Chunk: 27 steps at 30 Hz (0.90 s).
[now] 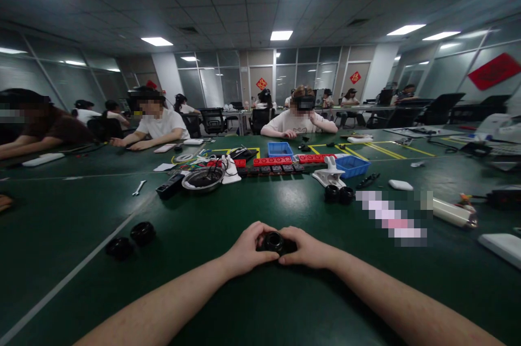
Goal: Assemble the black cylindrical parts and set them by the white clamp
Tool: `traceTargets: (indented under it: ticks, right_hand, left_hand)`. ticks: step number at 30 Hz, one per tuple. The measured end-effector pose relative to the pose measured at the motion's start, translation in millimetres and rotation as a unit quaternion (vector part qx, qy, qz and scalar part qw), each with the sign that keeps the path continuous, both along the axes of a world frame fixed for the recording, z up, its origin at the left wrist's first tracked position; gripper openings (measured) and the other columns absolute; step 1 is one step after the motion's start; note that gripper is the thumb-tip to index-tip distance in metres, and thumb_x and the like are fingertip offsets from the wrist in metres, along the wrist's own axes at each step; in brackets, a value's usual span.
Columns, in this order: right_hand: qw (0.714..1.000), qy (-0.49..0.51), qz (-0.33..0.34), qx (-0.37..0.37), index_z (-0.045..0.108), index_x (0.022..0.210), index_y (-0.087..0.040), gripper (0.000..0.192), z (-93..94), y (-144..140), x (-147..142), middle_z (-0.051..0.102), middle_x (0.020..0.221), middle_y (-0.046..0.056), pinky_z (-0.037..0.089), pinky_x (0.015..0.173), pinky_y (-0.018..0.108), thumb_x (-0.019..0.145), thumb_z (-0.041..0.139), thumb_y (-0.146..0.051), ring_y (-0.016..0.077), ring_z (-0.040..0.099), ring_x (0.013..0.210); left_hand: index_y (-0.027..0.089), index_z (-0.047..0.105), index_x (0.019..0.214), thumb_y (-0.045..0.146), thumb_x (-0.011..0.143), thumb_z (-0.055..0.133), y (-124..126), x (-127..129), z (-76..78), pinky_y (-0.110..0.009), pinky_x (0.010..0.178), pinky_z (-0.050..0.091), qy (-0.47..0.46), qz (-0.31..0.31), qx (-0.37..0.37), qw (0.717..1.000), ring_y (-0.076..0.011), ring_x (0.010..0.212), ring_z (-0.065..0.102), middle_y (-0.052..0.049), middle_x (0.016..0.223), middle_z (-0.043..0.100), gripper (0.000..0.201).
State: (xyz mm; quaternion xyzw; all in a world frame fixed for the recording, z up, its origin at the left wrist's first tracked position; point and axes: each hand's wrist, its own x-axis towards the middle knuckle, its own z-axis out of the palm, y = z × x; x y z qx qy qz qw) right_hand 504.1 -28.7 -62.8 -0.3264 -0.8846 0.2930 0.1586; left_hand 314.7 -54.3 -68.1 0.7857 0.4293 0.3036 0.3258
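Observation:
In front of me, low over the green table, my left hand (249,248) and my right hand (303,248) close around a black round part (273,241) with a hole in its top. The left fingers curl over its left side, the right fingers over its right side, and both thumbs meet at the near edge. Much of the part is covered by the fingers, and its exact kind is unclear. Two dark, glossy round pieces (142,232) lie to the left. Another pair of black round pieces (339,194) sits at the right, beyond my hands.
Farther off are a metal bowl (203,179), a red power strip (272,161), blue trays (352,166) and a white clip stand (329,175). A wrench (139,188) lies left; a cream cylinder (451,212) lies right. A person (300,121) sits opposite, others further away.

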Motion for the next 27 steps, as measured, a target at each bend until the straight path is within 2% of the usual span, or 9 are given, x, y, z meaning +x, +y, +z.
traceTargets:
  ticks: [14,27]
  right_hand:
    - [0.999,-0.018,0.003,0.027,0.056,0.086,-0.016,0.028,-0.6,1.7,-1.4,0.055,0.082,0.001,0.035,0.067,0.025,0.064,0.065,-0.031,0.0163,0.048,0.077]
    - [1.000,-0.001,-0.011,0.001,0.057,0.083,-0.016,0.028,-3.7,2.5,-3.1,0.053,0.076,-0.001,0.034,0.059,0.022,0.061,0.067,-0.029,0.0134,0.047,0.069]
  left_hand:
    - [0.019,0.052,0.094,0.029,0.063,0.066,0.4,-0.6,-0.2,-0.020,0.055,0.035,-0.011,-0.001,-0.010,1.000,-0.0111,0.065,0.042,0.000,0.083,0.044,0.036]
    - [0.019,0.052,0.094,0.029,0.062,0.066,-0.2,0.5,-0.8,-0.020,0.053,0.034,-0.007,0.007,-0.008,1.000,-0.0108,0.064,0.042,0.001,0.082,0.043,0.037]
